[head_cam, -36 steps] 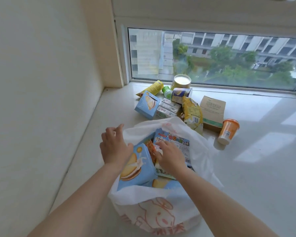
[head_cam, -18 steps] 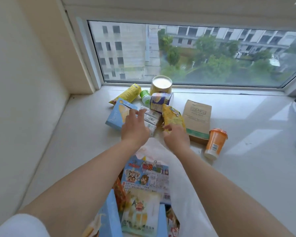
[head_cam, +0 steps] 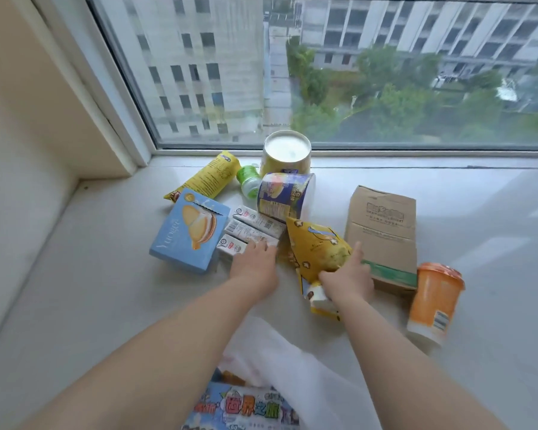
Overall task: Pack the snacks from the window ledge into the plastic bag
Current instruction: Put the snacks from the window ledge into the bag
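- Right hand (head_cam: 348, 279) grips the yellow snack bag (head_cam: 319, 251), fingers closed on it.
- Left hand (head_cam: 255, 265) rests, fingers spread, on the small cartons (head_cam: 252, 228).
- White plastic bag (head_cam: 292, 367) lies nearest.

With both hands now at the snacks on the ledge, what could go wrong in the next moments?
1. The right hand grips the yellow snack bag right beside the orange cup; pulling it back may tip the cup.
2. The left hand rests on the small white cartons, which lean on the blue box; lifting one could shift the rest.
3. The plastic bag lies slack, so items may miss it.
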A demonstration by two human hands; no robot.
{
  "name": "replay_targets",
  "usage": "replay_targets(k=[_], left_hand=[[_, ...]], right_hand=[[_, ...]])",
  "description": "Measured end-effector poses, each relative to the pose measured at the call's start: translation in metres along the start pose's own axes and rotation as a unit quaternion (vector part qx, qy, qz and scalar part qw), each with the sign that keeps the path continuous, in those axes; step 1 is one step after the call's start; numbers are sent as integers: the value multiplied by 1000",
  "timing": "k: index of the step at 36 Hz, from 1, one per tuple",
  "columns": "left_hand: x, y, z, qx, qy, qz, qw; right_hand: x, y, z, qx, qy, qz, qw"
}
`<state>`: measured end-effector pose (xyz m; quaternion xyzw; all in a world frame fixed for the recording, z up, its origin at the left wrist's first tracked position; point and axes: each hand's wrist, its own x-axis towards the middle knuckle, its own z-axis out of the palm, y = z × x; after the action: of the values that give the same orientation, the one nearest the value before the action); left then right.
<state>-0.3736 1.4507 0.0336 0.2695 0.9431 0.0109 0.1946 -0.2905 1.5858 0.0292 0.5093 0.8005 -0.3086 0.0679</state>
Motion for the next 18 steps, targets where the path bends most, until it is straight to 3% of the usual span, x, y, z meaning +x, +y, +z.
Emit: replay_targets(k=[8, 12, 15, 18], left_hand=[[19, 4, 16, 75, 51, 56, 994], [27, 6, 25, 132, 68, 135, 980], [36, 15, 35, 116, 48, 180, 976], [49, 32, 46, 70, 32, 151, 986]], right_hand=[[20, 47, -30, 12, 81, 39, 996], [28, 59, -35, -27, 82, 32, 996], [28, 58, -29, -56, 75, 19, 995], [29, 57, -22, -71, 71, 16, 995]])
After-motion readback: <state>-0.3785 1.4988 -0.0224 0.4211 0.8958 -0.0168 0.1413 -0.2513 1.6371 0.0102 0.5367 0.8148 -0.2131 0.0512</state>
